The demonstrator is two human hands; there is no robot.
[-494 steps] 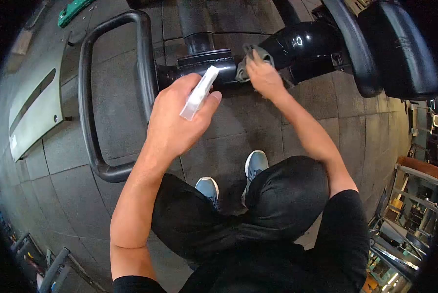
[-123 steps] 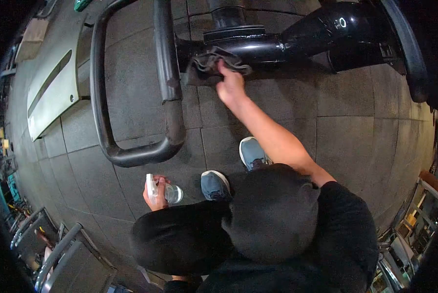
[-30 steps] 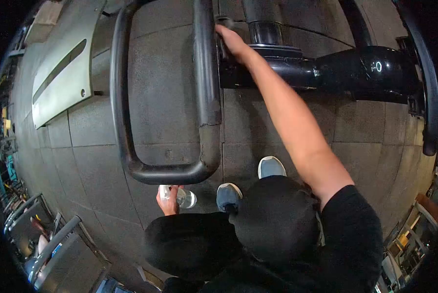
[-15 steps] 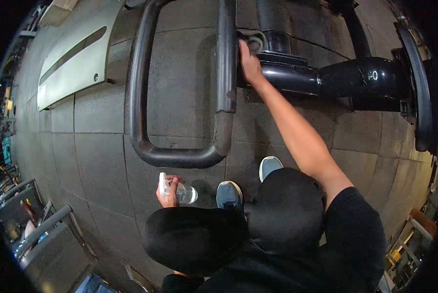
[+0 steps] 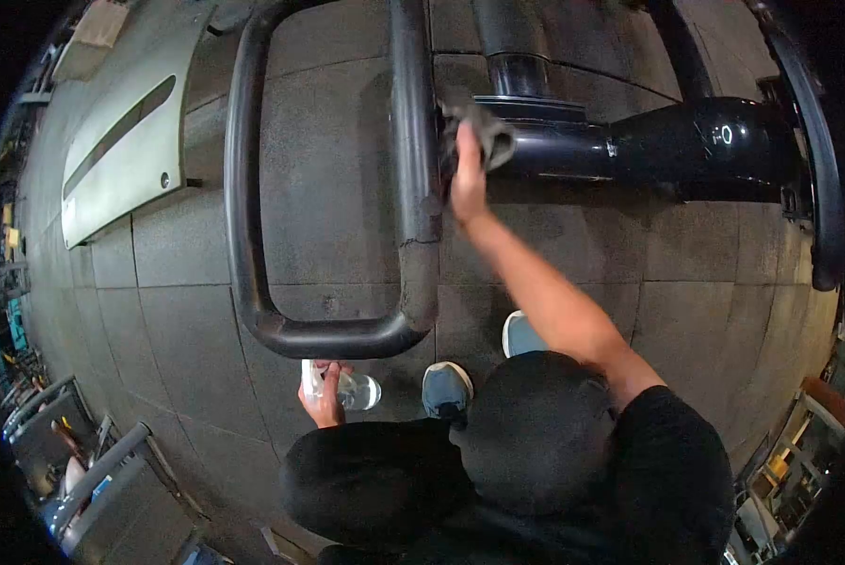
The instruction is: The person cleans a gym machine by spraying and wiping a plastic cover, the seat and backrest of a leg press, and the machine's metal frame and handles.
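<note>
In my right hand (image 5: 469, 179) is a grey cloth (image 5: 487, 134), bunched and somewhat blurred, with the fingers closed on it. That hand is up against the right side of the black tubular frame (image 5: 415, 141), where a glossy black beam (image 5: 559, 151) meets it. My left hand (image 5: 326, 400) is wrapped round a clear spray bottle (image 5: 357, 391) with a white spray head. The bottle lies tilted on its side in my grip, just below the frame's lower bar (image 5: 338, 339), which overlaps its top in this view.
Dark rubber tiles (image 5: 187, 330) cover the floor. A pale slotted panel (image 5: 126, 151) stands at the upper left, and a dark upright plate (image 5: 813, 160) ends the beam at the right. My shoes (image 5: 447, 388) are close below the frame. Equipment (image 5: 93, 471) lines the lower left.
My right hand has moved down along the frame's right bar with the cloth. The view has shifted, so the frame sits lower and further left. My left hand still holds the spray bottle.
</note>
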